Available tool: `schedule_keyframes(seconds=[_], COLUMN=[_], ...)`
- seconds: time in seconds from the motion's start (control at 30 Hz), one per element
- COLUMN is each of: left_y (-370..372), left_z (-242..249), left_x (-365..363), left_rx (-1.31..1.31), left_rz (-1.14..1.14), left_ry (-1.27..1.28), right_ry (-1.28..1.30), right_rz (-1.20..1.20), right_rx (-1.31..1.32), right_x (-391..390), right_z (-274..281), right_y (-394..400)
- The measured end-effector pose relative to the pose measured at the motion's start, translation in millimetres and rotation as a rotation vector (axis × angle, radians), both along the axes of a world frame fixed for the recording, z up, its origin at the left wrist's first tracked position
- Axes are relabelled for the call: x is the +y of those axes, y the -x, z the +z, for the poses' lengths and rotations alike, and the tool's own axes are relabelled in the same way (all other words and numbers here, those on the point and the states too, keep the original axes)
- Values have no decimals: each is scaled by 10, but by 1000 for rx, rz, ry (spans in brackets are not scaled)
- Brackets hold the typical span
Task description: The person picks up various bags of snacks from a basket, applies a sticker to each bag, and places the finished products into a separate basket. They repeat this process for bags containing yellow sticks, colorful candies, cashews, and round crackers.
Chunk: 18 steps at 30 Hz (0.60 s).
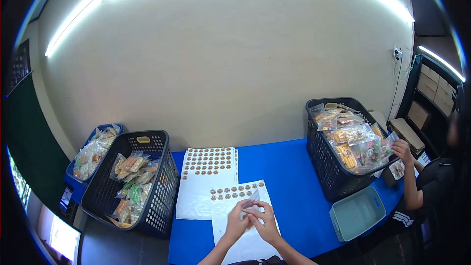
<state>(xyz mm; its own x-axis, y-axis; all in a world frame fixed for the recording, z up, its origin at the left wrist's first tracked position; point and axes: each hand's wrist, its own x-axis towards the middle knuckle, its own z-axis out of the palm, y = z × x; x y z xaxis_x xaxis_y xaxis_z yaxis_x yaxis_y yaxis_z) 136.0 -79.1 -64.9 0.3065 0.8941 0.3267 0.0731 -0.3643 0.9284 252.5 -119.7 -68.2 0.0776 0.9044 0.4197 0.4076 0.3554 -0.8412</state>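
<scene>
Above the front sticker sheet [221, 221], my left hand [238, 220] and my right hand [264, 222] are close together. Both hands have closed fingers on a small clear plastic packet [251, 201], whose top edge sticks up between them. Its contents are hidden by my fingers. Rows of round brown stickers [237, 192] show on the sheet just beyond my hands. Behind it and to the left lies a second sticker sheet [194, 194], with more rows of round stickers.
Dark baskets of packed snacks stand left [171, 186] and right [321, 179] of the blue table [289, 181]. A blue basket [68, 171] is far left. A grey-green tray [358, 213] lies right, near a co-worker's hand [402, 150] touching a packet.
</scene>
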Motion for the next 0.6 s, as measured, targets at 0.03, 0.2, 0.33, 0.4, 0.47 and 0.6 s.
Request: schedule_keyframes(seconds=[0.03,0.2,0.33,0.4,0.47,0.6], left_y=[3,190,240,374,431,435], left_z=[44,64,141,165,179,139], left_x=[6,130,94,140,139,79], left_rx=[-43,-175,32,132,122,78], left_rz=[137,31,-7,-66,-97,-125], left_ry=[35,162,-28,-29,-31,-1], right_ry=[-27,-80,24,-16,158,299], right_rz=[-47,-191,34,83,194,408], right_rx=[-24,-196,-449,-209,189,363], right_x=[-4,95,190,183,133,179], right_z=[64,369,272,264,308,111], right_y=[-5,-129,-295,-260,-210,-208])
